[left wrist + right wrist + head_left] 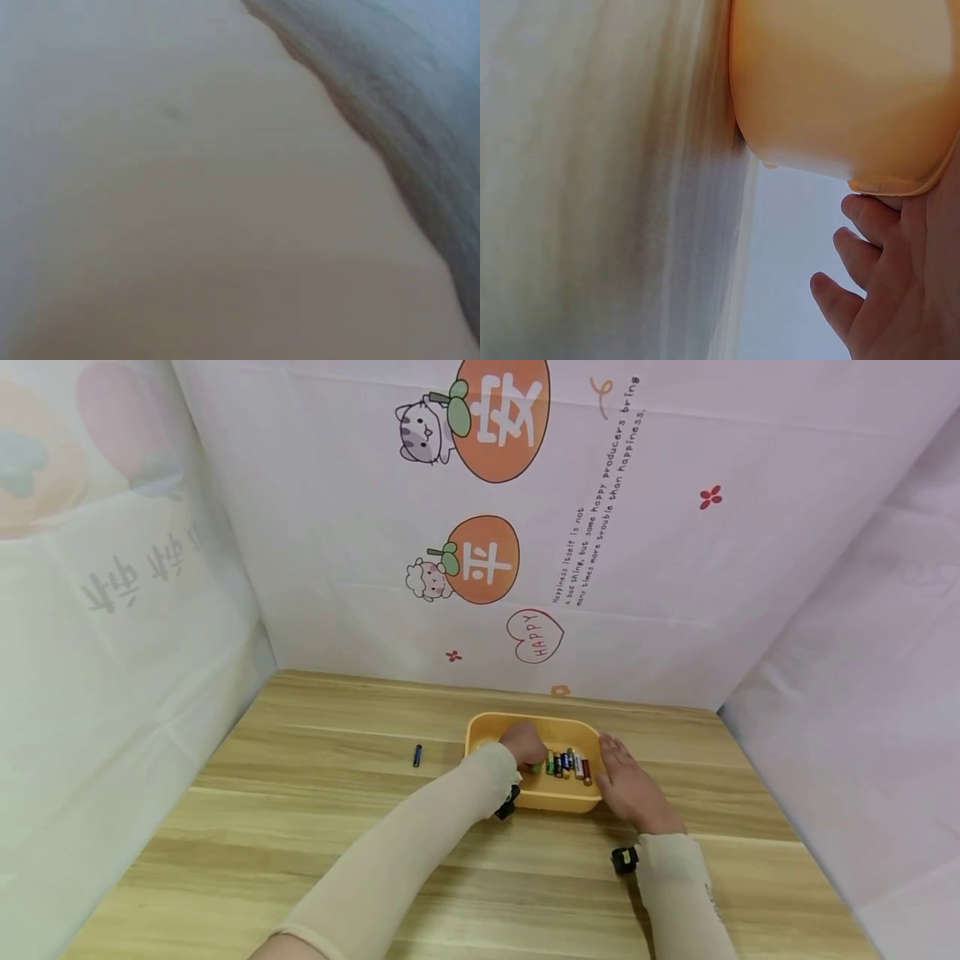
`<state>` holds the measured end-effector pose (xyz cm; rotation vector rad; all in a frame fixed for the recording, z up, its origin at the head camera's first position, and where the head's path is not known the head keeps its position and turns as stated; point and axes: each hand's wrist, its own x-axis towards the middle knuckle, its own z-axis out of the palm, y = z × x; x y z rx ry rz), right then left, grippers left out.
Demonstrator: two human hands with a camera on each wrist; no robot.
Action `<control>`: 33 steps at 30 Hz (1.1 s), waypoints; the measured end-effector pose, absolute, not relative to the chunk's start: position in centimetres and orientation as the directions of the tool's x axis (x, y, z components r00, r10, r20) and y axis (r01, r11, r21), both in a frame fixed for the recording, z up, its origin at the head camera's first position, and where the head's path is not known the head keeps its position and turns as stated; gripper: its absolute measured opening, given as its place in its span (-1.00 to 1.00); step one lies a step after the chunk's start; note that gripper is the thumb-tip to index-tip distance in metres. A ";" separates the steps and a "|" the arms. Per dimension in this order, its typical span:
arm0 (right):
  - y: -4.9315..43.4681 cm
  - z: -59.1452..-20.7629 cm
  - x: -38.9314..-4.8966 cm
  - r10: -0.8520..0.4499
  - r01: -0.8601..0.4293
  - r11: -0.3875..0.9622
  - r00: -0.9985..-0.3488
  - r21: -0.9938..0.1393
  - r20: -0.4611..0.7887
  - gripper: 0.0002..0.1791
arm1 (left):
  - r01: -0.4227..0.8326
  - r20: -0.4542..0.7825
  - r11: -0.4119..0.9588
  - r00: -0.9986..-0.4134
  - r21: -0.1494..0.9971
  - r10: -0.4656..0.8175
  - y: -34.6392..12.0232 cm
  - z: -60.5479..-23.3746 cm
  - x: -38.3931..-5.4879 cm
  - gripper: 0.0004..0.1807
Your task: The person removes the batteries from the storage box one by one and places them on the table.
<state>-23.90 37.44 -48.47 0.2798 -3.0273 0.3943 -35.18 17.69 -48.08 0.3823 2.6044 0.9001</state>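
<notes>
A yellow plastic box (558,803) stands on the wooden table, with several small batteries (567,763) side by side in its right half. My left hand (523,743) reaches down into the box with curled fingers. A green battery (535,768) shows at its fingertips, in its pinch; the fingertips themselves are mostly hidden. With fairly straight fingers, my right hand (632,783) rests against the right end of the box. The right wrist view shows the box wall (847,82) close up, beside the fingers (859,259). Only a blurred pale surface fills most of the left wrist view.
A single blue battery (417,756) lies on the table (315,777) to the left of the box. Printed white cloth (360,568) hangs behind the table and on both sides. Each wrist bears a small black camera.
</notes>
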 end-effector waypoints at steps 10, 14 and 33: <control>37.6 -48.5 -23.9 -0.178 -0.199 0.952 -0.978 -0.234 0.109 -0.34 | 0.117 -0.248 0.677 -0.874 0.726 0.418 17.2 -48.1 -35.3 -0.59; 37.5 -48.4 -23.8 -0.177 -0.199 0.952 -0.978 -0.233 0.111 -0.34 | 0.098 -0.267 0.650 -0.858 0.753 0.439 17.0 -47.9 -35.4 -0.56; 37.4 -48.3 -23.8 -0.181 -0.204 0.950 -0.977 -0.236 0.112 -0.34 | -0.103 -0.294 0.393 -0.835 0.914 0.464 15.6 -46.3 -34.4 -0.92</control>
